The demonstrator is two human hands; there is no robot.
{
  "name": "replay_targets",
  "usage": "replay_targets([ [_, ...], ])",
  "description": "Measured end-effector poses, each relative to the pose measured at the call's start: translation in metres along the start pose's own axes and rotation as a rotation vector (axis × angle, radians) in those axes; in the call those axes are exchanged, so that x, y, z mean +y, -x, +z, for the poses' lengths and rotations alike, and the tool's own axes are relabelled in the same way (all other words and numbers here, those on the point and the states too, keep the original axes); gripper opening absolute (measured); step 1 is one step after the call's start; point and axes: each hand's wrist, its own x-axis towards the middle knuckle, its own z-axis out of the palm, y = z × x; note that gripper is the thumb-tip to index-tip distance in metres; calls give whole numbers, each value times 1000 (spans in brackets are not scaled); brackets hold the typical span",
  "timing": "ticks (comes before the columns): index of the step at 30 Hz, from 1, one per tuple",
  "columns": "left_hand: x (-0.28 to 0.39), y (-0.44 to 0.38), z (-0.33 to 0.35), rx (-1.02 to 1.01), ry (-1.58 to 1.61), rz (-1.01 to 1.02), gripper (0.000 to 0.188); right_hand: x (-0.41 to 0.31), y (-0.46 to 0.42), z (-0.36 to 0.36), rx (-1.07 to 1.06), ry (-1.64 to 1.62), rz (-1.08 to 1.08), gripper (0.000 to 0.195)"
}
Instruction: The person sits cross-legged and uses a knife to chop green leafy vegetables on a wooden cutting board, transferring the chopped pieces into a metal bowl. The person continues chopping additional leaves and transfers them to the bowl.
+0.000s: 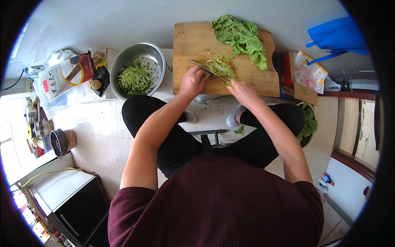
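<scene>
My right hand [242, 92] is closed round the greenish handle of a kitchen knife [213, 73], whose blade lies slantwise over the wooden cutting board [188, 43]. Beside the blade, my left hand [193, 81] presses down on a pale vegetable piece, mostly hidden under the fingers. Thin shredded green stalks [219, 68] lie just beyond the blade. Large leafy greens [239, 37] spread over the board's far right part. To the left of the board, a metal bowl [159, 55] holds finely chopped greens [135, 77].
Food packages [66, 74] and a dark plastic bag [101, 77] lie left of the bowl. Right of the board are a cardboard box [305, 94] and a container of leafy greens [307, 125]. A blue bag [336, 34] hangs at upper right. A leaf scrap [239, 130] lies on the floor.
</scene>
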Motion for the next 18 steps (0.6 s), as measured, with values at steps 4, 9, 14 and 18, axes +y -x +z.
replay_targets([
  [4,-1,-1,-2,-3,-1,15,13,-2,-28,20,85,-47,-65,28],
  [9,-2,2,-4,-1,-15,21,15,5,5,5,13,-50,-3,29],
  [14,-2,2,0,21,6,0,14,18,36,-26,-80,4,44,32],
  [18,0,2,-3,8,6,-1,15,10,34,-29,-71,11,38,32],
])
